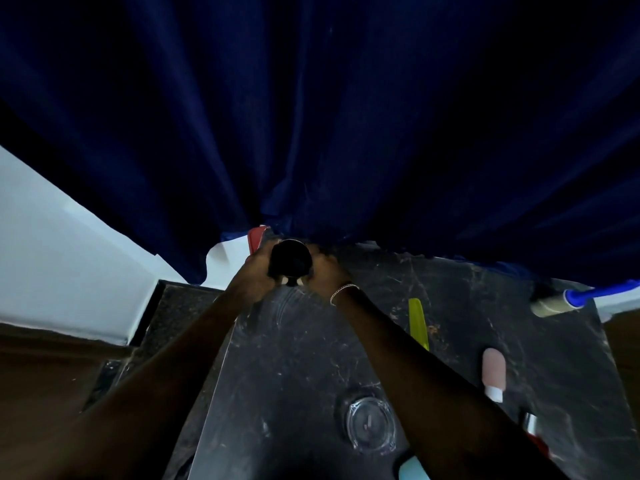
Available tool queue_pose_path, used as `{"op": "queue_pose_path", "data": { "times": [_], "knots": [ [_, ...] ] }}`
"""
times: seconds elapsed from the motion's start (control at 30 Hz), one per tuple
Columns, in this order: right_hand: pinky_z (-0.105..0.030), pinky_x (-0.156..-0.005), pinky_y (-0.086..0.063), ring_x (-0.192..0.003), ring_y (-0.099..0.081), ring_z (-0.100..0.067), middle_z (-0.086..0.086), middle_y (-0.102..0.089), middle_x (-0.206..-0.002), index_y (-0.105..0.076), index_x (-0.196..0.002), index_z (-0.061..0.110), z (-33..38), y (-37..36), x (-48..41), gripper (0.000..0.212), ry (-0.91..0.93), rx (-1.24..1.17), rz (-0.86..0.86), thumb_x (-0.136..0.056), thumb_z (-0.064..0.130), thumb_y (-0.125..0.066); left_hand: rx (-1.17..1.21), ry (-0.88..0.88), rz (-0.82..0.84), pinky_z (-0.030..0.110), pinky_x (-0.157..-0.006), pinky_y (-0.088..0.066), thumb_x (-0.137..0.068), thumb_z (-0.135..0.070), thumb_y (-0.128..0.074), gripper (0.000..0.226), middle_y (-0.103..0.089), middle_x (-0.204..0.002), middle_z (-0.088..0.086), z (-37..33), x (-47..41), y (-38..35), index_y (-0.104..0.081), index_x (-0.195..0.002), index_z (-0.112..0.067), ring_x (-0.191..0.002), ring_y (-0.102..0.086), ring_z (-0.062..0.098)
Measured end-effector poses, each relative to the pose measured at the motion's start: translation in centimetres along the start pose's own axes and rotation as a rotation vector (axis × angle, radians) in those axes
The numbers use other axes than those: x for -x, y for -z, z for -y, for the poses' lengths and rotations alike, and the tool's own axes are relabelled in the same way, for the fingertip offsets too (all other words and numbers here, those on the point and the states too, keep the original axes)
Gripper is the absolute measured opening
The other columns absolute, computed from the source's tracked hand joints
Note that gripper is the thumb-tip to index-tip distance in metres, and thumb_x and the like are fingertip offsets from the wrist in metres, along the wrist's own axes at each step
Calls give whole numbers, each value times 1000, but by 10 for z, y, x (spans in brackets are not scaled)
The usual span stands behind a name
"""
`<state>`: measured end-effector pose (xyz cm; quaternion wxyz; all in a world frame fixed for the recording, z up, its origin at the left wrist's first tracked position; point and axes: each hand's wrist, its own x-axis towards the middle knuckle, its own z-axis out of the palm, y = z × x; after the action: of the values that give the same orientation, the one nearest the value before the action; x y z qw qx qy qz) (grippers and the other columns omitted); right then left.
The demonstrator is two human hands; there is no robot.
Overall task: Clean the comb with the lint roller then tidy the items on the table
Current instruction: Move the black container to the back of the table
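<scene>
Two hands: left hand and right hand fingers wrapped around a black jar.
Comb: right of the fingers, on the tabletop.
Roller: far right.

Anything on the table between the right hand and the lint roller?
Nothing visible blocks it. The right hand, with the left hand, is closed on a dark round container at the far edge. The lint roller lies far right; the yellow-green comb lies nearer, below a straight path across bare table.

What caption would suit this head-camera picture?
Both hands, left hand and right hand, grip a black jar; comb and lint roller lie untouched.
</scene>
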<state>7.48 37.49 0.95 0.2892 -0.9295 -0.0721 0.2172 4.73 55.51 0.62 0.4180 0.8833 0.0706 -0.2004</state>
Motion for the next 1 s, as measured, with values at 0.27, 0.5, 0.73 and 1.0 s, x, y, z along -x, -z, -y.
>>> {"op": "queue_pose_path", "data": {
  "times": [0.27, 0.5, 0.73, 1.0],
  "knots": [
    [-40, -97, -47, -121, -55, -38, -17, -59, -129, -39, -137, 15, 2, 0, -16, 65, -16, 39, 40, -80, 18, -70, 75, 31, 4, 32, -106, -38, -87, -38, -52, 79, -52, -138, -1, 11, -14, 0, -15, -157, -40, -125, -53, 19],
    [-43, -93, -49, -113, -60, -38, -15, -62, -124, -32, -137, 25, 1, -9, -14, 74, -42, 93, 65, -74, 33, -70, 40, -16, -26, 23, -92, -44, -86, -7, -72, 88, -56, -130, 2, 23, -19, -14, -21, -155, -30, -119, -58, 21],
    [-49, -98, -49, -119, -58, -39, -15, -61, -128, -26, -142, 25, -3, -17, -19, 83, -46, 123, 77, -75, 34, -73, 1, 28, -58, 3, -73, -45, -95, -4, -64, 79, -54, -142, 16, 29, -24, -23, -19, -159, -14, -130, -54, 33],
    [-52, -107, -42, -131, -48, -37, -15, -48, -144, 3, -154, 30, -18, -15, -6, 105, -57, 117, 86, -79, 33, -69, -50, 35, -137, 38, -93, -53, -74, -13, -78, 104, -57, -136, 8, 30, 2, -19, -18, -157, -29, -121, -60, 30]
  ]
}}
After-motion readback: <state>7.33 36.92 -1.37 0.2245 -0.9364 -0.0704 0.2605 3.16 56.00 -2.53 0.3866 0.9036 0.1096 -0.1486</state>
